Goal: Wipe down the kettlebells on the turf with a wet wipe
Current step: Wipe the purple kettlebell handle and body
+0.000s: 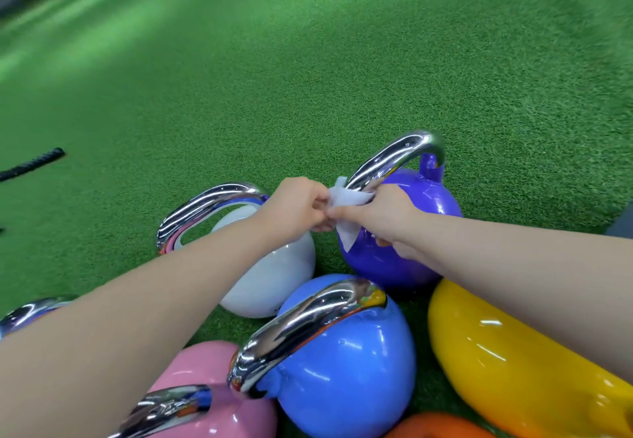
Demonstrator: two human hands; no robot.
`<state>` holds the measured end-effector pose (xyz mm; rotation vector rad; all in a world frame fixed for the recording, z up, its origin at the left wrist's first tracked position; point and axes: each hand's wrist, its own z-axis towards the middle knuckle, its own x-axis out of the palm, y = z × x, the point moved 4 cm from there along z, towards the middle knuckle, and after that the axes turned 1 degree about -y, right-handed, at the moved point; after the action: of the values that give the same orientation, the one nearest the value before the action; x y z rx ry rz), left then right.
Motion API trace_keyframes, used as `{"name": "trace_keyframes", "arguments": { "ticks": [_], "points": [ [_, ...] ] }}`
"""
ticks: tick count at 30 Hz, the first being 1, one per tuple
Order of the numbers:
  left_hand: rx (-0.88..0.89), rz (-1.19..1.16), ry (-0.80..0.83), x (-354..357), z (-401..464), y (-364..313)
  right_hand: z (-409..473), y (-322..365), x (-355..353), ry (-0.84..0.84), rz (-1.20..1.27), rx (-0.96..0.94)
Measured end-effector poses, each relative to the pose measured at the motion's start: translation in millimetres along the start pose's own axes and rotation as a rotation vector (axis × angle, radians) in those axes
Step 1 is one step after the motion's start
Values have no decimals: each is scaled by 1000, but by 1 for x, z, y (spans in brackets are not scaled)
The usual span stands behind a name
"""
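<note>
Several kettlebells with chrome handles stand close together on green turf [308, 60]. A white wet wipe [346, 204] is held between both hands, just over the near end of the purple kettlebell's [394, 259] chrome handle [397, 156]. My left hand [298, 209] pinches the wipe's left edge. My right hand [383, 215] grips its right side against the handle's base. Left of the purple one is a white kettlebell [270, 283]. Nearer to me are a light blue one [349, 369], a pink one [212, 403] and a yellow one [513, 362].
An orange kettlebell [438, 427] peeks in at the bottom edge. Another chrome handle [27, 314] shows at the left behind my forearm. A black rope end [34, 163] lies on the turf at far left. Open turf stretches beyond the kettlebells.
</note>
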<state>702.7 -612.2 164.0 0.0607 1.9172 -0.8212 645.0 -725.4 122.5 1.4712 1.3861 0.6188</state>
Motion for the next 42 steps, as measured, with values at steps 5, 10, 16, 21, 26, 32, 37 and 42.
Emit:
{"name": "trace_keyframes", "arguments": {
  "ticks": [5,10,16,21,26,32,37,42],
  "points": [
    [157,77,-117,-21,3,-35,-1,2,-9,-52,357,236],
    [173,1,-92,-12,17,-52,2,8,-30,-80,401,316],
    [13,-203,-238,-7,18,-43,1,15,-47,-64,431,441],
    [-23,-308,-361,-5,21,-44,-8,15,-69,-12,494,429],
    [-52,-396,-334,-4,34,-49,-16,27,-108,-382,101,-224],
    [-107,-484,-375,-2,32,-45,-11,53,-66,-113,-1100,-956],
    [-193,-535,-268,1,25,-24,3,64,-31,63,-1485,-923],
    [-321,-617,-221,3,19,1,4,74,0,164,-1649,-848]
  ]
}}
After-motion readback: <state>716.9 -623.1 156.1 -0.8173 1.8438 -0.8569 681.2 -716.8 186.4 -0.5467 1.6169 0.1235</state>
